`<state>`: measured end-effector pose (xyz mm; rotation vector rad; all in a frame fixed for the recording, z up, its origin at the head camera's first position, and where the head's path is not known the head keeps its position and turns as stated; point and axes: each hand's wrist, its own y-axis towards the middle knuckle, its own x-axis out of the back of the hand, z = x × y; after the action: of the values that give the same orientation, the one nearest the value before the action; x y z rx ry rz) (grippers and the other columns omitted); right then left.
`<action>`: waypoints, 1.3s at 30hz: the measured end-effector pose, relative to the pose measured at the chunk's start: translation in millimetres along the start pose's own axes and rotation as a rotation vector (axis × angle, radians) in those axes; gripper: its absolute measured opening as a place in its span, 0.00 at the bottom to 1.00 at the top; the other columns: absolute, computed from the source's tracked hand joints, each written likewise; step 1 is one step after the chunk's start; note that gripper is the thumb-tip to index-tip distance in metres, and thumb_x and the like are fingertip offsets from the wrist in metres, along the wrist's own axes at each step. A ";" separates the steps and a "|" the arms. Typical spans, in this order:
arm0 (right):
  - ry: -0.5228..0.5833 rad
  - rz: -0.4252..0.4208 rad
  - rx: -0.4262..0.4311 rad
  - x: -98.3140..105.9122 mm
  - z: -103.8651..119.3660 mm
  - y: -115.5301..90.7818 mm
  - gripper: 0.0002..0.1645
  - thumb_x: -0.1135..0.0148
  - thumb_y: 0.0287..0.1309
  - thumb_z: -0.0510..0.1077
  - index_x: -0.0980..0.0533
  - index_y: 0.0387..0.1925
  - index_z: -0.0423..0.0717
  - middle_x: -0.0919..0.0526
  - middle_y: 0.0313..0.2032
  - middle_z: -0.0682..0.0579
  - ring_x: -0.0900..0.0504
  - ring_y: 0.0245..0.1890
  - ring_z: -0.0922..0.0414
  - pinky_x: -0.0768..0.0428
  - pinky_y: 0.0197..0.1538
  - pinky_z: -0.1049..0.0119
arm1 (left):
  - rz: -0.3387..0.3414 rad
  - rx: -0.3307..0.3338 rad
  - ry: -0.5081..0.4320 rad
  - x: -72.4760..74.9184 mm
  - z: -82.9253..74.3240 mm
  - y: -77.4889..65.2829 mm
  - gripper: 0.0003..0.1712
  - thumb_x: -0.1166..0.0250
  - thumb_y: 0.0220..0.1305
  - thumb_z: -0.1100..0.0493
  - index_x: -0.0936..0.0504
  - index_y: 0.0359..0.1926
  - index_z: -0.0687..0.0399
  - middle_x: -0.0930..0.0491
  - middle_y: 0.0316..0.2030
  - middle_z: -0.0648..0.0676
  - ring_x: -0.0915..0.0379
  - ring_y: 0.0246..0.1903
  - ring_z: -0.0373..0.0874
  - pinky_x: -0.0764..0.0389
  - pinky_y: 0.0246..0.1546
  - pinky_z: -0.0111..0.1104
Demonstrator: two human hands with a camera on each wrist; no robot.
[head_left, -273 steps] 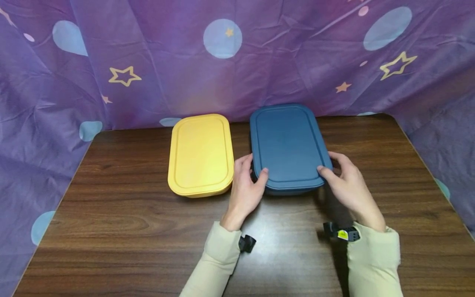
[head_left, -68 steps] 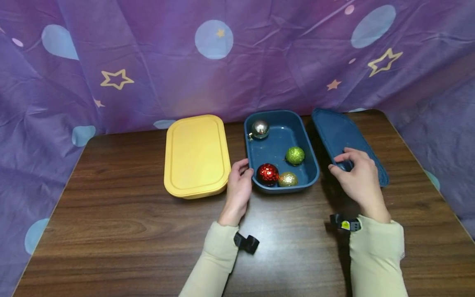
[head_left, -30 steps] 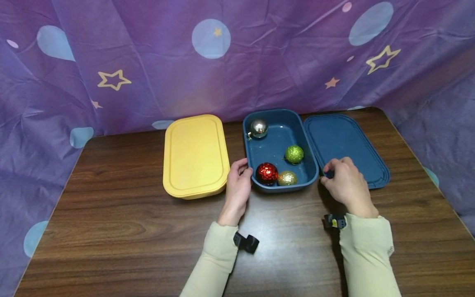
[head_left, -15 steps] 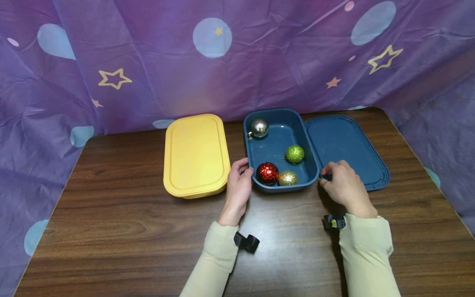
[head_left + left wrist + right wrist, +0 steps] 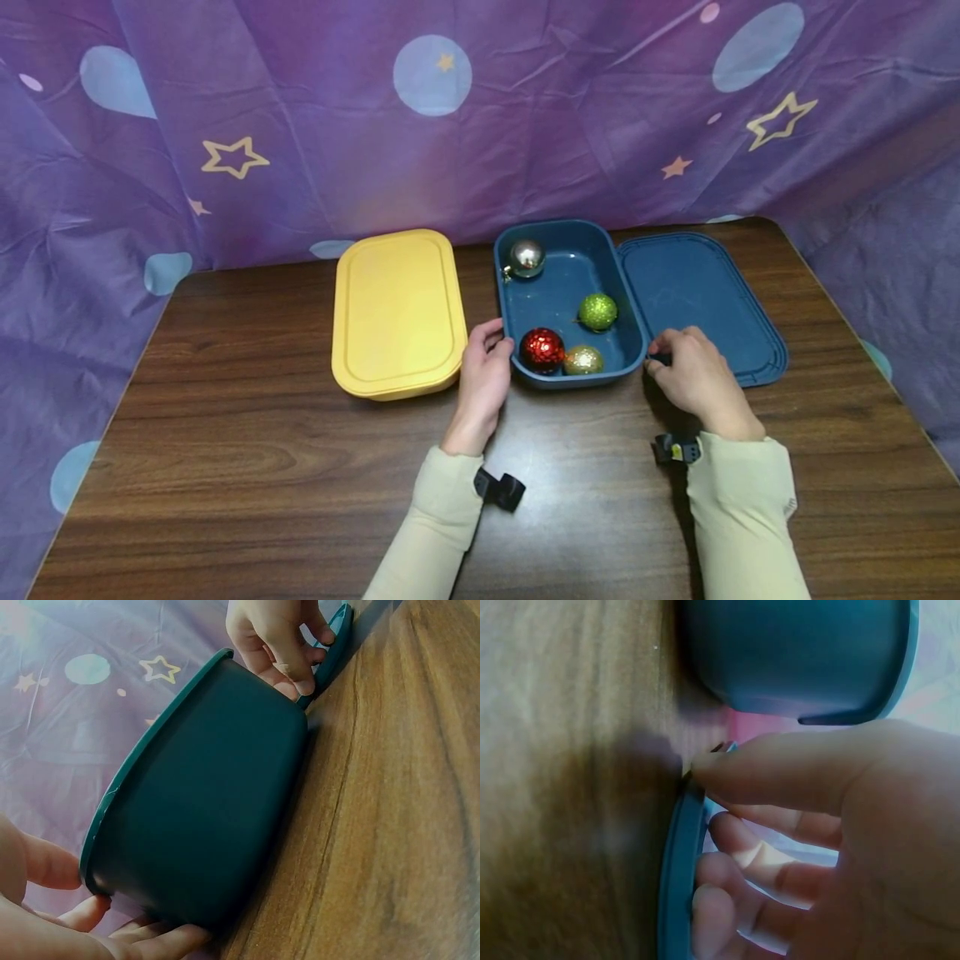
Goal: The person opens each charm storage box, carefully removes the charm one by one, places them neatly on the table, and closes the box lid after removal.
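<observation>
The uncovered blue storage box [image 5: 558,287] stands on the table with Christmas baubles inside: silver [image 5: 527,258], glittery green [image 5: 597,312], red [image 5: 542,349] and gold [image 5: 583,360]. My left hand [image 5: 483,375] holds its near left corner; the left wrist view shows the thumb at the rim and fingers against the wall [image 5: 195,787]. Right of the box lies its blue lid [image 5: 697,292], flat or nearly so. With curled fingers my right hand [image 5: 697,375] pinches the lid's near left edge; the thumb is on that edge in the right wrist view.
A yellow box with its lid on [image 5: 399,312] stands left of my left hand. The wooden table [image 5: 247,467] ends at the back against a purple curtain [image 5: 322,108] with stars and dots. A black strap camera sits at each wrist.
The blue lid has come off the box and been set down at its right, exposing the baubles. Over the last second both hands have stayed nearly still.
</observation>
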<state>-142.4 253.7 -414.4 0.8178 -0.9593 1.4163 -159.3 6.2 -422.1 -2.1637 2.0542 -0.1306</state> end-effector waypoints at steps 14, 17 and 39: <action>0.034 0.009 0.039 6.2 1.0 1.1 0.15 0.43 0.59 0.40 0.23 0.43 0.31 0.25 0.44 0.31 0.27 0.48 0.35 0.29 0.47 0.39 | 0.006 -0.013 -0.008 1.6 -3.6 -1.3 0.22 0.49 0.67 0.66 0.31 0.61 0.66 0.27 0.57 0.68 0.29 0.57 0.56 0.29 0.62 0.45; 0.042 0.015 0.044 8.4 0.5 0.9 0.15 0.43 0.59 0.40 0.23 0.43 0.32 0.24 0.44 0.32 0.26 0.47 0.35 0.29 0.47 0.40 | 0.012 -0.022 -0.019 1.6 -4.3 -1.3 0.22 0.49 0.67 0.67 0.31 0.61 0.68 0.27 0.58 0.69 0.29 0.58 0.58 0.30 0.63 0.45; 0.396 -0.578 0.030 45.5 40.8 -27.3 0.12 0.38 0.61 0.43 0.18 0.44 0.43 0.16 0.36 0.65 0.29 0.30 0.80 0.31 0.34 0.80 | 0.060 -0.235 0.234 37.3 -65.0 -28.5 0.23 0.46 0.70 0.60 0.30 0.64 0.59 0.30 0.63 0.60 0.33 0.65 0.50 0.30 0.64 0.36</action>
<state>-120.8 235.3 -353.8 0.7229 -0.3543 1.0294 -140.2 -33.0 -354.9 -2.3146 2.3688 -0.1477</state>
